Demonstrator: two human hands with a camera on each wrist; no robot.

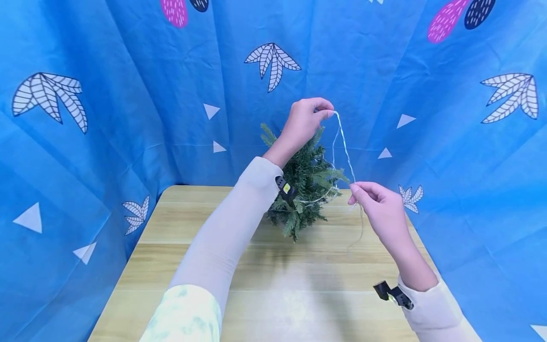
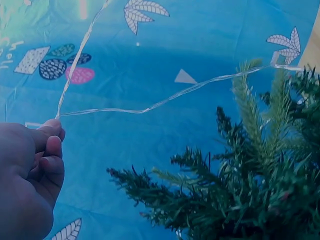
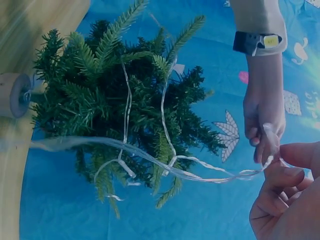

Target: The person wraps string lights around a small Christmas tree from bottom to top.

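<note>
A small artificial Christmas tree (image 1: 305,178) stands at the far part of the table, partly covered by the left forearm. Clear-wired string lights (image 1: 345,147) loop around its branches. Above and just right of the treetop, my left hand (image 1: 304,118) pinches the wire between thumb and fingertips. Lower, to the right of the tree, my right hand (image 1: 378,206) pinches the same strand, and a loose end hangs beneath it. One length runs from the left fingertips back to the branches (image 2: 270,125) in the left wrist view. Small bulb tips (image 3: 129,170) show against the foliage in the right wrist view.
The wood-grain table (image 1: 179,266) reaches toward the viewer. Blue printed curtains (image 1: 128,95) hang close behind it and along both sides. In the right wrist view, a round wooden base (image 3: 14,95) sits under the tree. Each sleeve carries a wrist camera (image 1: 285,187).
</note>
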